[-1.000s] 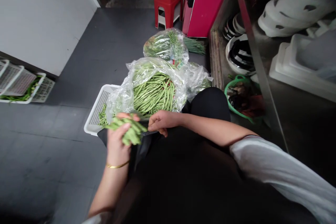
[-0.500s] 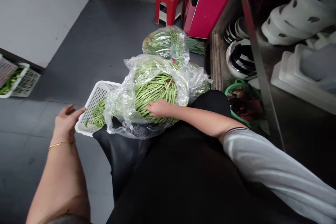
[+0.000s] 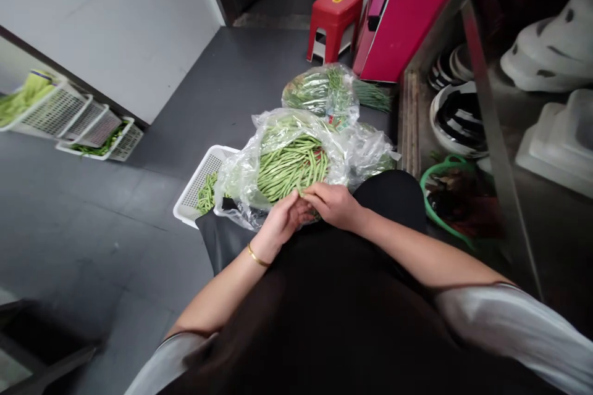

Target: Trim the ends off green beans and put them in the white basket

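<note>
Both my hands meet at the near edge of an open clear plastic bag [image 3: 241, 179] full of long green beans [image 3: 291, 163]. My left hand [image 3: 282, 222], with a gold bracelet on the wrist, curls its fingers around bean ends. My right hand [image 3: 334, 205] closes on the same beans from the right. A white perforated basket [image 3: 200, 180] with cut bean pieces stands on the floor just left of the bag. A black apron covers my lap below the hands.
A second bag of beans [image 3: 319, 87] lies farther back, beside a red stool [image 3: 334, 20] and a pink cabinet [image 3: 407, 18]. At right, a metal shelf holds bowls [image 3: 456, 120] and a green basket [image 3: 451, 197]. White baskets [image 3: 88, 129] line the left wall.
My left hand has come back from the white basket to the bag and joined the right hand on the beans. The view has shifted, with everything lying further right.
</note>
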`<state>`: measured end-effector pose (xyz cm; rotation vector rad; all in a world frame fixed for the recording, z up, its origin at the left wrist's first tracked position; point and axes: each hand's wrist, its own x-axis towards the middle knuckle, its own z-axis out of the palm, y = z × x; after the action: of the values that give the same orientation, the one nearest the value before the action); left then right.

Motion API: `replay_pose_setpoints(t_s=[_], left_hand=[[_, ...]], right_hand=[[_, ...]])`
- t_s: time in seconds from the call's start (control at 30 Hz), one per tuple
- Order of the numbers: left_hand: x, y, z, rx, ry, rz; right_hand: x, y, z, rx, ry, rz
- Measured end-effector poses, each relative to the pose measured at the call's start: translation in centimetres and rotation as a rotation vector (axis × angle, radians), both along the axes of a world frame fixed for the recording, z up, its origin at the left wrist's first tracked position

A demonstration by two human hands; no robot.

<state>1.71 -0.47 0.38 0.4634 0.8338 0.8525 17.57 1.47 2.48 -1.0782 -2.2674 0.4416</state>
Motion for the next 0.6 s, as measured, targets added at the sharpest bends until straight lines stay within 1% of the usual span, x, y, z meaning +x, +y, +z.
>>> replay_pose_setpoints(t_s=[0.03,0.07,0.1,0.13,0.2,0.27,0.3,0.33,0.37,0.43,0.5,0.53,0.57,0.6], left_hand=[[0.4,0.5,-0.3,-0.004,-0.032,0.068],[0.6,0.9,-0.3,-0.001,-0.033,0.109],[0.6,1.0,-0.2,0.007,-0.008,0.123],[0.6,1.0,0.0,0.018,0.033,0.11],[0.3,0.6,0.5,0.058,0.127,0.055],[0.1,-0.1,1.0,0.111,0.198,0.014],[0.0,-0.4,1.2,0.134,0.22,-0.002],[0.0,-0.8,1.4,0.152,0.237,-0.021],[-0.2,-1.1,1.5,0.167,0.252,-0.048],[-0.4,-1.6,1.7,0.186,0.278,-0.115],[-0.6,-1.8,1.7,0.193,0.301,-0.163],[-0.7,-1.7,1.6,0.19,0.314,-0.171],[-0.8,-1.6,1.5,0.182,0.329,-0.157],[-0.8,-1.5,1.3,0.168,0.34,-0.125]], right_hand=[[0.5,-1.0,-0.4,0.02,-0.035,-0.001],[0.9,-1.9,-1.0,0.018,-0.101,-0.005],[1.2,-2.7,-1.5,-0.009,-0.186,0.003],[1.3,-3.3,-2.0,-0.057,-0.281,0.036],[1.7,-4.0,-2.5,-0.184,-0.45,0.187],[2.2,-4.0,-2.5,-0.322,-0.53,0.35],[2.6,-3.6,-2.3,-0.392,-0.516,0.382],[2.9,-3.1,-2.0,-0.468,-0.453,0.367],[3.3,-2.4,-1.7,-0.552,-0.339,0.312],[3.7,-0.7,-0.9,-0.727,0.013,0.162],[3.5,0.8,-0.2,-0.844,0.395,0.066],[3.2,1.3,0.2,-0.859,0.535,0.04],[2.8,1.5,0.5,-0.837,0.622,0.012],[2.4,1.4,0.7,-0.776,0.654,-0.025]])
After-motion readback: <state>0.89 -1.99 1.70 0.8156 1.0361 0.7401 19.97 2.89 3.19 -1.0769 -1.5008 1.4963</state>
